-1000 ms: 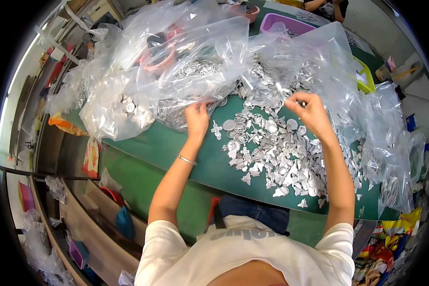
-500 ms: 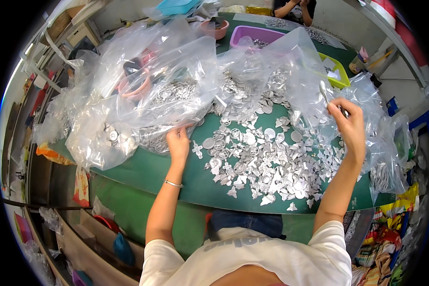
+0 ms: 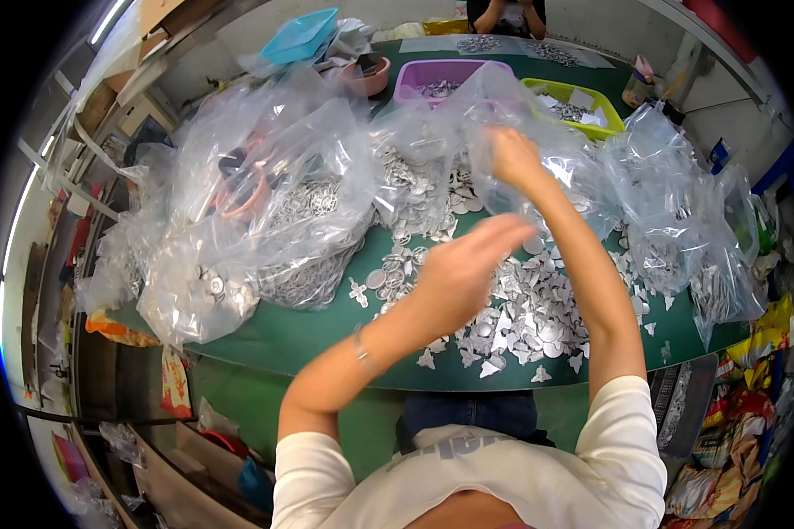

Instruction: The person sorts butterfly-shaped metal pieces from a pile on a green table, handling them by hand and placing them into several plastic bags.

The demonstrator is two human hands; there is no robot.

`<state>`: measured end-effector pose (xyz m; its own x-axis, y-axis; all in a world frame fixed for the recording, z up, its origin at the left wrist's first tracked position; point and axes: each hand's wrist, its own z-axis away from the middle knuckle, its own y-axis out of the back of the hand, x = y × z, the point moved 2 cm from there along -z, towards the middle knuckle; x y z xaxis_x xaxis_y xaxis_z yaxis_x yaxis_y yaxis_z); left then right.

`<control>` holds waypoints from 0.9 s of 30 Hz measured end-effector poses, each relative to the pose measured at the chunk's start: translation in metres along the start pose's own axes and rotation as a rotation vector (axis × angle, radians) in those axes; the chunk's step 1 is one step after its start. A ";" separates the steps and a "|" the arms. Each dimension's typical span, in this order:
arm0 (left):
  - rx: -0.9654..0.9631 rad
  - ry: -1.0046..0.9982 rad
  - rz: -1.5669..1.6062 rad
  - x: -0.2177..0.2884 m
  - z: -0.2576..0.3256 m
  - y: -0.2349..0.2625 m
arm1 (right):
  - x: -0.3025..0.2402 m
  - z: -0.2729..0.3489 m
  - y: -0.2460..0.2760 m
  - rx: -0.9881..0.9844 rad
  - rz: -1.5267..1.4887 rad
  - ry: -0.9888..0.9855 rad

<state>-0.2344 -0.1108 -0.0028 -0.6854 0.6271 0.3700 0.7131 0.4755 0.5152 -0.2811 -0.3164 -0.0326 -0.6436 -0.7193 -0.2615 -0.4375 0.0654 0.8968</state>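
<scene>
1. Head view, change since the earlier frame: both hands have been shifted. The left hand [image 3: 460,271] has been carried rightward from the edge of the bag of metal rings [image 3: 302,242] to a place over the heap of flat grey metal pieces [image 3: 543,326]; the right hand [image 3: 515,160] has been brought leftward from the heap's right side to the clear plastic bags beyond it.

2. Head view, fingers: those of the left hand are stretched out and held close together, pointed rightward; they are blurred, and whether anything is gripped cannot be told. Those of the right hand are bent against or just before an upright clear plastic bag [image 3: 478,99]; whether its film is pinched cannot be told.

3. Head view, key relation: the heap is spread on the green table [image 3: 395,377] below and to the right of the left fingers, and is partly hidden by that hand; no single long axis is shown by it. By the left hand it is approached more nearly than by the right, whose fingertips are set beside the upright bag.

4. Head view, surroundings: a purple basin [image 3: 403,86] and a lime-green basin [image 3: 602,132] are placed beyond the bags.
</scene>
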 end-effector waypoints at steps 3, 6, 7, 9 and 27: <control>-0.341 0.137 -0.389 -0.020 -0.060 -0.039 | 0.015 0.005 -0.006 0.182 0.028 0.206; -0.318 0.247 -0.681 -0.083 -0.078 -0.039 | 0.037 0.000 0.007 0.107 0.220 0.198; -0.430 0.219 -0.738 -0.119 -0.075 -0.034 | 0.068 -0.008 0.002 0.105 0.370 0.161; -0.514 0.235 -0.818 -0.163 -0.060 -0.024 | 0.092 -0.015 -0.006 0.162 0.538 0.127; -0.141 0.614 -0.232 -0.247 -0.074 -0.025 | 0.089 0.012 -0.041 -0.129 0.628 0.743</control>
<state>-0.0938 -0.3227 -0.0494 -0.8078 0.0334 0.5885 0.5393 0.4448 0.7150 -0.3285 -0.3749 -0.0967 -0.1575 -0.8344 0.5282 -0.0497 0.5409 0.8396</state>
